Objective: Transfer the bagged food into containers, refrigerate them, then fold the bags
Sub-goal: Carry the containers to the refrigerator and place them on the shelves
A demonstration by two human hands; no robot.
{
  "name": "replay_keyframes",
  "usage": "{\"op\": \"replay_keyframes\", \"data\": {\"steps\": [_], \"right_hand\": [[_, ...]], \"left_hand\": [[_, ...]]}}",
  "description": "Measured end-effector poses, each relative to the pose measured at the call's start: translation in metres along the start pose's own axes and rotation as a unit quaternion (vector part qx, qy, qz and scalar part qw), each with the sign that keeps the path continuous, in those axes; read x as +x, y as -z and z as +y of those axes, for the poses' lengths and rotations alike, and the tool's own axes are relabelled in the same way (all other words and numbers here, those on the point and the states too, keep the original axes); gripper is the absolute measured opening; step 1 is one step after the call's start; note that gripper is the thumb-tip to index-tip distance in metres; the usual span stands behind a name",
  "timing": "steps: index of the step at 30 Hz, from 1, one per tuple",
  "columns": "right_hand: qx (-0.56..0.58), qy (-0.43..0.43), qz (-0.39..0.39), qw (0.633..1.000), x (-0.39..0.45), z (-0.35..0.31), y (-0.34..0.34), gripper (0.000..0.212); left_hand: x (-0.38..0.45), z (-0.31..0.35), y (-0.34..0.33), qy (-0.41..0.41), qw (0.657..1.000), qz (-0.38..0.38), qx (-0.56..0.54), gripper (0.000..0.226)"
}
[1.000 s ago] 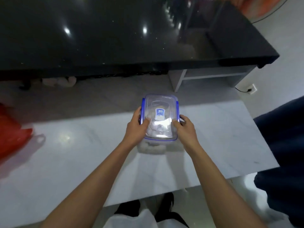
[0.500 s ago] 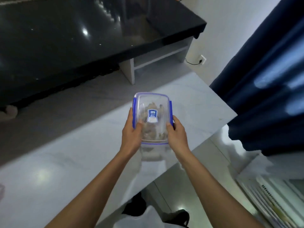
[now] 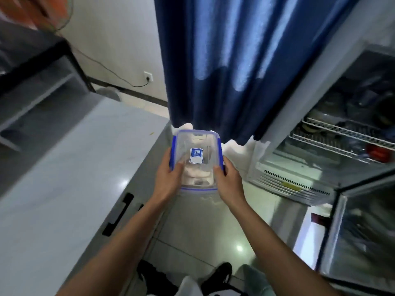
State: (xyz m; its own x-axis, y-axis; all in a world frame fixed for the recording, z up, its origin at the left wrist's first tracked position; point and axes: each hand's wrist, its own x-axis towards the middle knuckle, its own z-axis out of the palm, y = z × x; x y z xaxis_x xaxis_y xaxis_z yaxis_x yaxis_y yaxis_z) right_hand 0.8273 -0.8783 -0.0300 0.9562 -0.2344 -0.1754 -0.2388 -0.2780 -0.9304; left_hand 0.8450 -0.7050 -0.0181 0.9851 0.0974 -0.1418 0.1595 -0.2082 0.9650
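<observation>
- Far left: a pale tabletop [image 3: 70, 159] with a black drawer handle [image 3: 118, 213] on its side; nothing rests on the visible part.
- Left hand [image 3: 168, 180]: it grips the left long edge of the container [image 3: 195, 159], thumb on the lid, the other fingers curled underneath and hidden.
- Centre: the container, clear with a blue-rimmed lid and a blue label, is held in the air over the floor, off the tabletop. Pale food shows through the plastic. Its long axis points away from the person, toward a blue curtain [image 3: 224, 60].
- Right hand [image 3: 229, 181]: it grips the right long edge in the same way, thumb on top, the other fingers wrapped under.
- Right: an open fridge [image 3: 333, 129] with wire shelves holding dim, blurred items; its glass door [image 3: 359, 231] swings out toward the person.
- Key relation: the fridge opening lies to the right of and beyond the container, so the right hand is nearer. The next move is probably a swing rightward, with the short end going onto a shelf first.
</observation>
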Motion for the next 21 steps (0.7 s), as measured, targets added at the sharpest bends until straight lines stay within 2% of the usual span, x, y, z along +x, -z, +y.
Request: {"op": "replay_keyframes", "data": {"steps": [2, 5, 9, 13, 17, 21], "right_hand": [[-0.003, -0.011, 0.036, 0.999, 0.003, 0.021, 0.046, 0.014], [-0.006, -0.047, 0.078, 0.996, 0.0, 0.052, 0.108, 0.015], [-0.009, -0.094, 0.13, 0.987, -0.001, 0.085, 0.181, 0.019], [0.016, -0.115, 0.18, 0.977, 0.008, 0.105, 0.239, 0.017], [0.037, -0.128, 0.213, 0.968, 0.029, 0.12, 0.282, 0.015], [0.029, -0.127, 0.239, 0.962, 0.065, 0.128, 0.321, 0.016]], "left_hand": [[-0.001, 0.006, -0.05, 0.008, 0.999, -0.036, 0.008, 0.047], [-0.004, 0.011, -0.12, 0.029, 0.995, -0.098, 0.015, 0.041], [-0.013, 0.02, -0.203, 0.014, 0.983, -0.172, 0.057, 0.038], [-0.007, 0.021, -0.27, 0.024, 0.973, -0.223, 0.062, 0.042], [0.008, 0.032, -0.328, 0.021, 0.966, -0.257, 0.033, 0.029], [0.036, 0.039, -0.383, 0.035, 0.958, -0.284, -0.005, 0.041]]}}
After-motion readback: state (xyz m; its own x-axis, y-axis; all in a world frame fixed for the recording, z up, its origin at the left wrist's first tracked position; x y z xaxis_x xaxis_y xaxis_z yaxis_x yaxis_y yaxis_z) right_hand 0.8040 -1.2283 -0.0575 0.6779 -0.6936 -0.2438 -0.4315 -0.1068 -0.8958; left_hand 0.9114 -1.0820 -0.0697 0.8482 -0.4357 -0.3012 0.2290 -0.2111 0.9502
